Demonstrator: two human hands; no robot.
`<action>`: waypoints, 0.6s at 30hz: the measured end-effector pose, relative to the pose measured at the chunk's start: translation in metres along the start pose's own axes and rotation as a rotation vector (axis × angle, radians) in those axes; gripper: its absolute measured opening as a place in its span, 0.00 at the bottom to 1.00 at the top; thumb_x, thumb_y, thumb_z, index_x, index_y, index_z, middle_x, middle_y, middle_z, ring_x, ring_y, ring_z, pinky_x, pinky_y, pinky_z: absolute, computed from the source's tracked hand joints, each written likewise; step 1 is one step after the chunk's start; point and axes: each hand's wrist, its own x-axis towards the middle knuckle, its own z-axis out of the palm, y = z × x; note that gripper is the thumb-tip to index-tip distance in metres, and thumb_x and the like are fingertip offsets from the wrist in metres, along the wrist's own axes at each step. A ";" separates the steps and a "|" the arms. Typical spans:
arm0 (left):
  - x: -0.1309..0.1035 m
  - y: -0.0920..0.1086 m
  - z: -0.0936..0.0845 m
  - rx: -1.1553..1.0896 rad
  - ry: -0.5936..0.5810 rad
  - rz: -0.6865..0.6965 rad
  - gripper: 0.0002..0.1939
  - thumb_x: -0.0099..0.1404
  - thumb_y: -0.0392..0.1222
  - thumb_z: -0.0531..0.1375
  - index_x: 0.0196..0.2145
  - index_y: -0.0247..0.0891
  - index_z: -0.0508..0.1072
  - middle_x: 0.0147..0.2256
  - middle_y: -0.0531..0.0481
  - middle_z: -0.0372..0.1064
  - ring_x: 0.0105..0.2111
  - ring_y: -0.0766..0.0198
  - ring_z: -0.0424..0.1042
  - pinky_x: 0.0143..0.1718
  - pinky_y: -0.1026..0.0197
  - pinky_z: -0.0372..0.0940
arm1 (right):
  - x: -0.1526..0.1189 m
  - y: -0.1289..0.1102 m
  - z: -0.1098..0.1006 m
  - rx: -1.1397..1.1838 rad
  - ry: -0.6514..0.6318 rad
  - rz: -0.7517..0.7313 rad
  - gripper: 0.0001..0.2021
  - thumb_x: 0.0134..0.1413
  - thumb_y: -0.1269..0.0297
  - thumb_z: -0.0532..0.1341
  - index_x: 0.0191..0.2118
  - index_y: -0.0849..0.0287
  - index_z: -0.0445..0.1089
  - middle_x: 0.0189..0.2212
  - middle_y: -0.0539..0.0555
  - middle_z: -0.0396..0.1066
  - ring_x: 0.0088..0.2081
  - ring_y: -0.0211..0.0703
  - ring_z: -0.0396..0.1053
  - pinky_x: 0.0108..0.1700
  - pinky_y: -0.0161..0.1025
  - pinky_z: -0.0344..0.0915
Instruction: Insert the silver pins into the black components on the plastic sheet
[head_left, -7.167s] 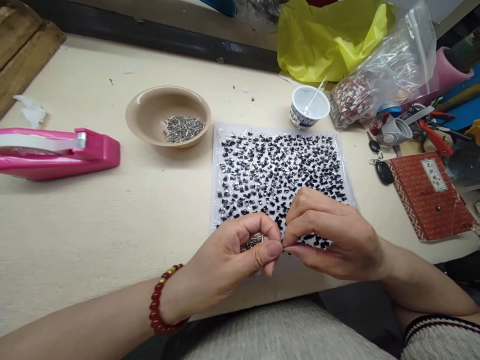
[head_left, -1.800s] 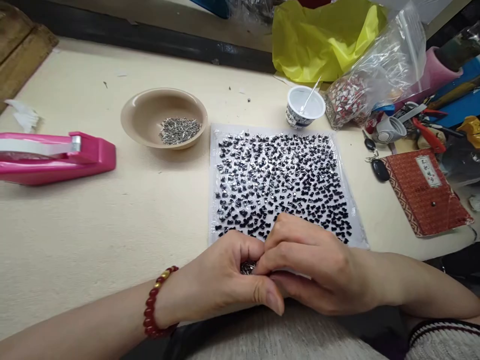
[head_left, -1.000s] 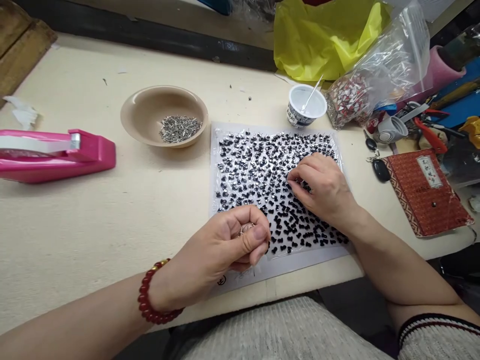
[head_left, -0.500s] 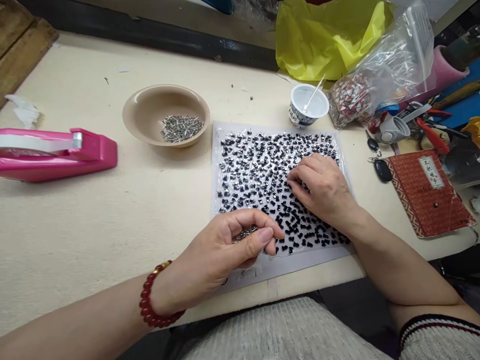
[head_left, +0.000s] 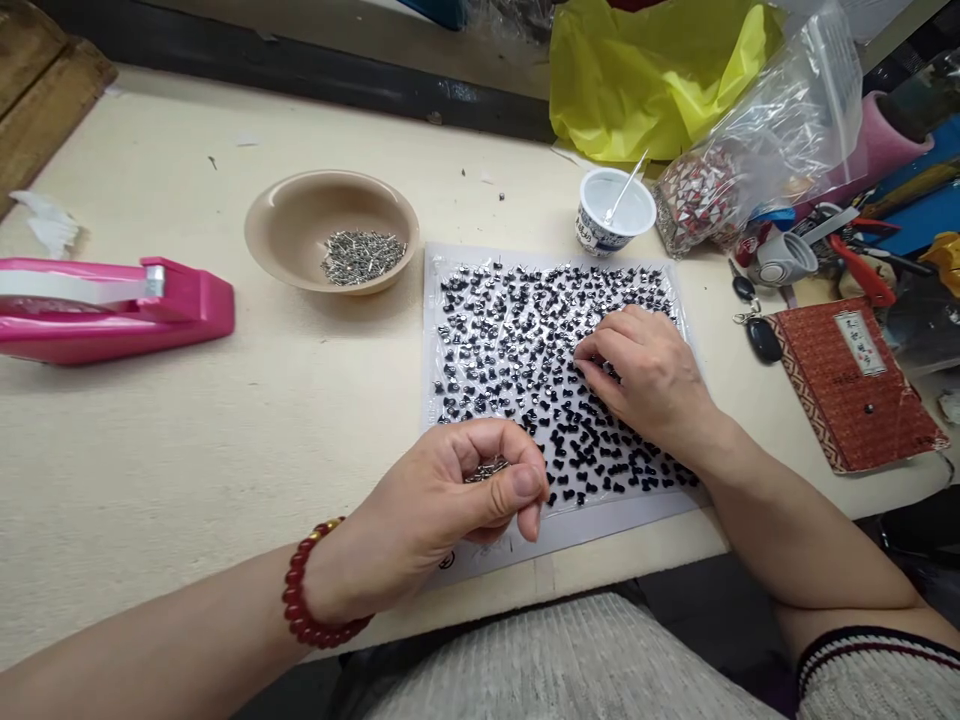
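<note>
Pins (head_left: 487, 469) are tucked in my left hand (head_left: 442, 500), little silvery metal ones, fingers curled round into a loose fist with the thumb lying over by the index finger. That hand hangs over the near left part of the white sheet (head_left: 577, 528), which is covered in tiny black pieces (head_left: 589, 440). Lots of those toward the far side have thin bits sticking up, while the near ones look plain. My right hand (head_left: 649, 375) is down over the middle-right of the sheet, thumb and index tips bent in close to each other right by the black pieces. Honestly can't tell whether the tips actually meet or have hold of anything, it's too small to see. More of the same sort of metal bits (head_left: 364, 257) are heaped in the beige bowl (head_left: 285, 225), just beyond the sheet's far left corner. Past the far edge there's a white cup (head_left: 600, 236) with a thin stick (head_left: 628, 188) leaning in it, and my pink tape dispenser (head_left: 191, 305) sits well off to the left.
</note>
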 end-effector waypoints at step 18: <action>0.001 -0.002 0.004 0.137 0.071 -0.044 0.12 0.50 0.38 0.70 0.20 0.34 0.70 0.19 0.58 0.65 0.18 0.73 0.62 0.21 0.69 0.59 | -0.018 -0.048 -0.027 0.910 -0.017 -0.279 0.03 0.58 0.72 0.59 0.37 0.64 0.69 0.30 0.54 0.70 0.34 0.36 0.65 0.39 0.37 0.65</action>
